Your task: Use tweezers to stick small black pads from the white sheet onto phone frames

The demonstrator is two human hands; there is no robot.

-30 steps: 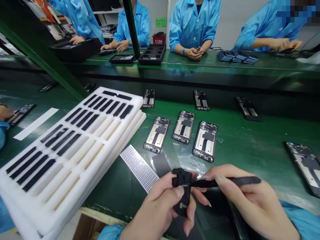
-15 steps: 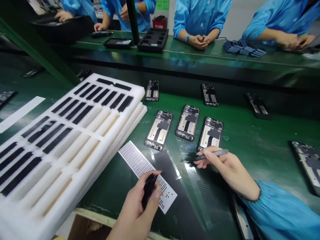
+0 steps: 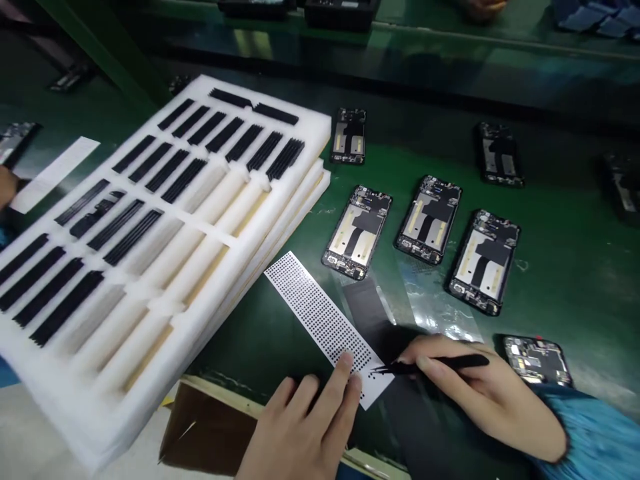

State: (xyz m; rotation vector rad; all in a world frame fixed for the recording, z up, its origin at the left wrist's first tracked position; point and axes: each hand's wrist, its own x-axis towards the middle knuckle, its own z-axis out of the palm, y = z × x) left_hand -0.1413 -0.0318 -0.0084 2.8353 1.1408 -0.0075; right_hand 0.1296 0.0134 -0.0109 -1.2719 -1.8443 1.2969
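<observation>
My left hand (image 3: pixel 313 423) lies with fingers spread on the lower part of a white sheet (image 3: pixel 320 313) covered in rows of small black dots. Fewer dots show at the sheet's lower right end. Between the thumb and fingers of my right hand (image 3: pixel 465 380) is a pair of black tweezers (image 3: pixel 450 362), its tips at the sheet's sparse end beside my left fingertips. Beyond the hands lie opened phones: one at the left (image 3: pixel 357 233), a middle one (image 3: pixel 429 220) and a right one (image 3: pixel 484 262).
A white foam tray (image 3: pixel 220 230) with black strips in its slots sits at the left, stacked on others. Clear film (image 3: pixel 440 310) and a dark strip (image 3: pixel 367 307) lie under the phones. Another phone (image 3: pixel 535 357) is by my right sleeve. Someone's hand (image 3: pixel 7 187) shows at the left edge.
My left hand no longer holds the dark pieces and has spread onto the dotted sheet. My right hand has brought the tweezers to the sheet. The view has tilted down.
</observation>
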